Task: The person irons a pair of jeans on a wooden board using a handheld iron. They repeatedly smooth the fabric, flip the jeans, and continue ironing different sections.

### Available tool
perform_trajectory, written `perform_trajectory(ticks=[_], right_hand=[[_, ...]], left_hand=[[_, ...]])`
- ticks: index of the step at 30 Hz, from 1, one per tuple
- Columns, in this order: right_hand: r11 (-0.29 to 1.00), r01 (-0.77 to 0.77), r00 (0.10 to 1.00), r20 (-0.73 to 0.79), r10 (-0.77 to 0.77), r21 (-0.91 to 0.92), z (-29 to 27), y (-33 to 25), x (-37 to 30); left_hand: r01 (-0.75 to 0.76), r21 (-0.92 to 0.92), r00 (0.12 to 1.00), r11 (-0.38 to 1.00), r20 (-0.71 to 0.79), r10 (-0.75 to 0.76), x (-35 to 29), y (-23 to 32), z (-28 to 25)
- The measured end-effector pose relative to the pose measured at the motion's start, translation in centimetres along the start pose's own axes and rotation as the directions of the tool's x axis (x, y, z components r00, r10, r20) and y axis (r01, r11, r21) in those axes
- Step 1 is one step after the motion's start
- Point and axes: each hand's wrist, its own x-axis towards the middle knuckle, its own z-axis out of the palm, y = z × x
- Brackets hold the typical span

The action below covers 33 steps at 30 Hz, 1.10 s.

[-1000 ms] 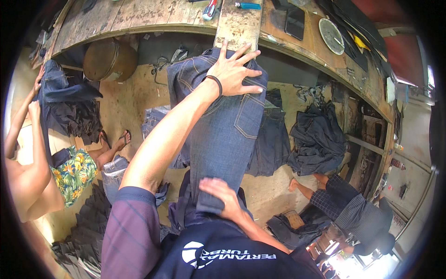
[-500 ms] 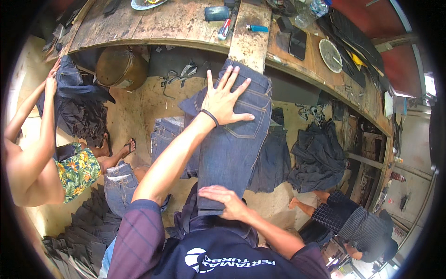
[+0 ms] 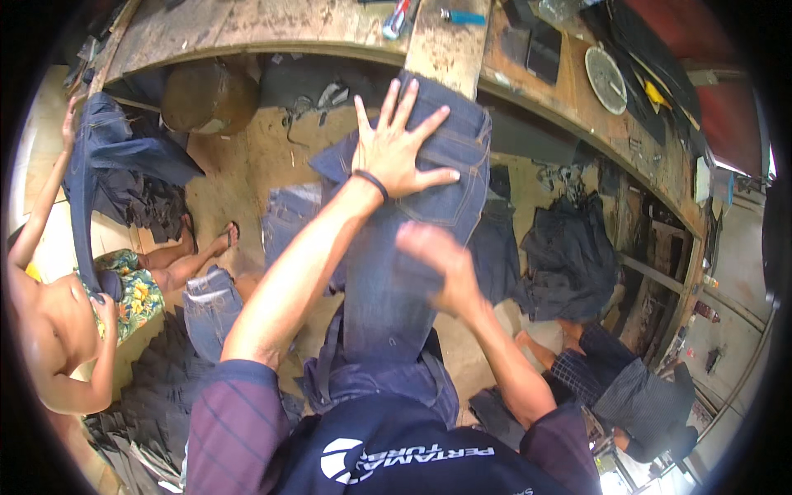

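A pair of dark blue jeans [image 3: 384, 289] lies lengthwise before me, waist end away from me, its far end on a narrow wooden board [image 3: 444, 54]. My left hand [image 3: 398, 157], with a dark band at the wrist, presses flat on the seat of the jeans near the waistband and pocket. Its fingers are spread wide. Over the middle of the legs is my right hand [image 3: 445, 262], smeared by motion, so its fingers and any contact with the cloth cannot be made out. The lower legs reach my lap.
The worn workbench [image 3: 289, 29] carries a screwdriver [image 3: 397, 18], a blue lighter [image 3: 464, 16], a phone [image 3: 544, 51] and a round plate [image 3: 605, 80]. Denim piles [image 3: 569, 260] lie on the floor. A person [image 3: 62, 330] at left handles jeans [image 3: 103, 148]; another person [image 3: 635, 396] sits at lower right.
My right hand has left the near end of the jeans and moved forward up the legs. My left hand stays on the seat. The person at left has lowered one hand, drawing jeans out lengthwise.
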Motion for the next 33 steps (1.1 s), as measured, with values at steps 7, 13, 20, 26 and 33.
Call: perform_trajectory(ticks=[7,13,20,26,33], right_hand=[[0.997,-0.044,0.996,0.083,0.038,0.063,-1.2,-2.4,0.1],[0.986,-0.126,0.977,-0.184,0.105,-0.107,0.8,-2.4,-2.2],[0.894,-0.108,0.707,-0.665,-0.239,-0.435,-5.9,-6.6,3.3],[0.953,-0.182,0.414,-0.860,0.297,0.242,-4.2,4.8,7.6],[0.783,-0.428,0.678,-0.733,-0.051,-0.450,13.1,1.1,-14.1]], left_hand=[[-0.001,0.002,0.999,1.000,-0.043,0.001,0.5,0.3,-0.6],[0.008,0.013,0.996,1.000,-0.093,-0.007,-0.6,0.6,-0.7],[0.037,-0.079,0.961,0.996,-0.271,-0.057,-1.2,0.9,-2.3],[0.635,-0.589,0.706,0.500,0.180,-0.685,-10.8,0.0,0.3],[0.600,-0.795,0.765,0.087,0.537,-0.356,-38.9,3.9,4.6]])
